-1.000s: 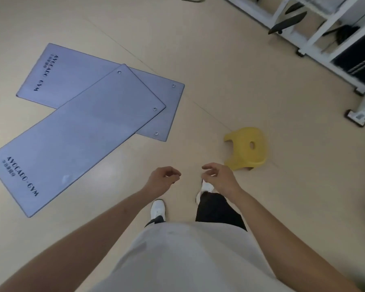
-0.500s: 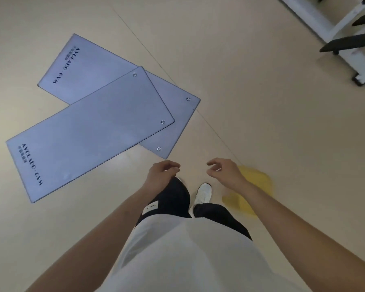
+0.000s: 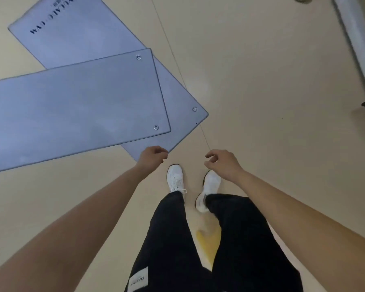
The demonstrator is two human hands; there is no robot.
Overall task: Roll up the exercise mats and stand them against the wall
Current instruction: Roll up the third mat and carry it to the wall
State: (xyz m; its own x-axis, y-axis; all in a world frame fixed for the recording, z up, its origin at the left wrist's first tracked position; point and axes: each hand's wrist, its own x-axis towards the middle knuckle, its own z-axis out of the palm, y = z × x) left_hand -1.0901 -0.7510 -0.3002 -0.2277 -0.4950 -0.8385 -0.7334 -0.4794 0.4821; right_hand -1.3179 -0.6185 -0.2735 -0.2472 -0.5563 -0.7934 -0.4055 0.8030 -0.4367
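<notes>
Fingers [image 3: 211, 155] loosely curled, top mat [image 3: 78, 106] flat, overlapping lower mat [image 3: 84, 34], both grey

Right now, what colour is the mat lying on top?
The top mat is plain greyish blue; the head view shows it best.

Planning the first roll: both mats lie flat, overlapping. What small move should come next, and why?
Probably crouch and bring the left hand and right hand, both empty, to the eyeleted short edge of the top mat: it lies across the lower mat, so it should roll first.
</notes>
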